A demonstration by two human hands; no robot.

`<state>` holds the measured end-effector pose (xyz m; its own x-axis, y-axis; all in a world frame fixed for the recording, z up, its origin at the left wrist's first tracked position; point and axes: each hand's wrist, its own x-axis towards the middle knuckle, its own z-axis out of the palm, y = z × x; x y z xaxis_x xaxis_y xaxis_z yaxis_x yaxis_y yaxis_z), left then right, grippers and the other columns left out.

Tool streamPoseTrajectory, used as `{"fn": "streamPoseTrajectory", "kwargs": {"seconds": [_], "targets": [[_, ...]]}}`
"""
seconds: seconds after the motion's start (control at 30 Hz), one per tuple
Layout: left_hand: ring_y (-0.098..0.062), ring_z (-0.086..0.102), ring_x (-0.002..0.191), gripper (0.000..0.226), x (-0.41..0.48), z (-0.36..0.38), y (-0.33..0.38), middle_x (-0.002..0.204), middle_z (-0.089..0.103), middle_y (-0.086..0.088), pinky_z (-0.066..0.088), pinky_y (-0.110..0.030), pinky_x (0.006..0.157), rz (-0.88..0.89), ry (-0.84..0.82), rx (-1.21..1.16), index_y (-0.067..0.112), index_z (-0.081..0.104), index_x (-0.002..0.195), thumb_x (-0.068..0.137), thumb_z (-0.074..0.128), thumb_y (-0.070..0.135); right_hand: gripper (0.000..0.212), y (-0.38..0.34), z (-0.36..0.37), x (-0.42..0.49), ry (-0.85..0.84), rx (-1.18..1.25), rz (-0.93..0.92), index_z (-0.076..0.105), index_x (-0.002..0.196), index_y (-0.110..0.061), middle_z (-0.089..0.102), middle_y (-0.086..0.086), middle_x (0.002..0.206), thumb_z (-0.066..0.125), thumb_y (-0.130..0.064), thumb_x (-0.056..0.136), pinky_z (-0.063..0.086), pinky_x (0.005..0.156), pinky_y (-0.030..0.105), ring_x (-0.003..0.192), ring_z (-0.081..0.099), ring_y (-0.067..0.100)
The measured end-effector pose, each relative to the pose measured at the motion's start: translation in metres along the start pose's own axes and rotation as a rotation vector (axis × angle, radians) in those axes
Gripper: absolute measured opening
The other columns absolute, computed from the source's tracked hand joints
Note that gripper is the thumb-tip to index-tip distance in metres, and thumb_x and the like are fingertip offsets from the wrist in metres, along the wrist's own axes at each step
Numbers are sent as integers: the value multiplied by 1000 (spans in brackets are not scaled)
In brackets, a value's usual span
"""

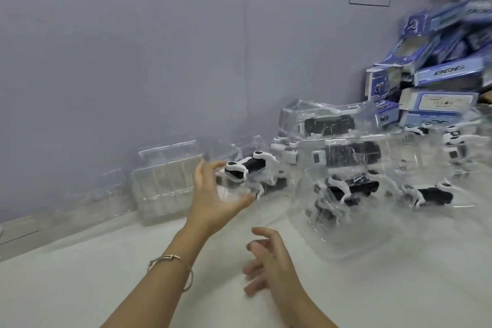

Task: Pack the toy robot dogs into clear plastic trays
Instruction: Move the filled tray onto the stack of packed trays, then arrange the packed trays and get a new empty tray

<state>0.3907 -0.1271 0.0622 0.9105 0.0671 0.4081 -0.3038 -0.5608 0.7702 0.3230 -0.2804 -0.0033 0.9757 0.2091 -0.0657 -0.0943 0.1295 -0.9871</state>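
Observation:
A white and black toy robot dog (249, 168) stands near the wall at mid-table, seemingly in a clear tray that is hard to make out. My left hand (213, 194) is spread open just left of the dog's head, fingers curved toward it, touching nothing that I can see. My right hand (269, 261) hovers lower over the white table, fingers loosely apart and empty. A heap of clear plastic trays (343, 160) holding dogs lies to the right. An empty clear tray stack (167, 181) stands at the left by the wall.
Blue and white boxes (436, 72) marked DOG are piled at the far right against the wall. More loose dogs (428, 196) lie at the right edge. The grey wall (133, 61) closes the back of the white table (80, 274).

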Motion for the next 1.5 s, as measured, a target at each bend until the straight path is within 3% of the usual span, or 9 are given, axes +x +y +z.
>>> {"fn": "streamPoseTrajectory", "kwargs": {"seconds": [0.13,0.27,0.37,0.53,0.83,0.97,1.13,1.37,1.5], "targets": [[2,-3,139,123,14,19,-17,152,-28,24,17,-43,115,-95,-152,97,72,-4,134,46,83,70,56,1,1,3,-25,-19,-14,54,114,-36,52,6,107,62,-57,63,52,48,36,63,64,22],[-20,3,141,139,34,27,-8,133,-4,21,17,-47,116,-193,-142,138,70,-19,133,32,75,81,63,0,2,5,-42,7,-13,53,115,-35,50,3,105,61,-59,58,51,46,34,67,62,17],[-22,18,142,148,40,31,-11,146,5,5,20,-39,114,-194,-209,-21,56,-33,135,52,90,51,65,-1,3,4,-48,9,-13,52,115,-35,49,4,106,60,-60,56,51,46,34,70,62,17],[-14,-6,148,138,44,46,-16,148,-27,16,13,-22,106,-201,-198,-163,31,-44,137,79,80,11,44,0,3,4,-29,19,-11,52,114,-35,52,6,104,59,-43,72,52,47,36,64,63,19],[-22,21,148,142,18,34,-24,164,12,0,26,-42,118,-337,-17,-279,37,-7,154,57,95,22,58,2,1,5,-12,1,-16,54,114,-36,53,7,105,64,-56,61,54,51,40,63,65,24],[-26,54,119,129,3,28,-23,136,44,-1,50,-31,91,-326,133,-201,31,16,150,50,97,35,53,1,1,3,-4,9,-33,55,114,-35,54,9,107,65,-51,64,54,50,42,63,65,24],[-6,56,100,113,-23,9,-23,118,41,15,48,-21,79,-273,177,-200,39,24,140,49,89,57,45,-4,5,-5,2,0,-62,55,115,-33,55,7,106,61,-38,71,52,49,39,67,62,19],[-14,59,92,59,-66,-87,-76,128,50,-4,45,-23,70,-527,588,-257,28,38,130,86,72,11,40,-45,49,15,-5,-522,-566,56,107,-50,55,-23,103,68,-28,76,44,73,13,98,53,2],[-24,59,98,41,-70,-107,-86,139,47,-17,50,-39,83,-760,625,-834,15,43,131,94,60,9,61,-83,97,71,13,-970,-913,60,127,-15,53,11,130,82,-16,70,39,101,36,122,50,30]]}}
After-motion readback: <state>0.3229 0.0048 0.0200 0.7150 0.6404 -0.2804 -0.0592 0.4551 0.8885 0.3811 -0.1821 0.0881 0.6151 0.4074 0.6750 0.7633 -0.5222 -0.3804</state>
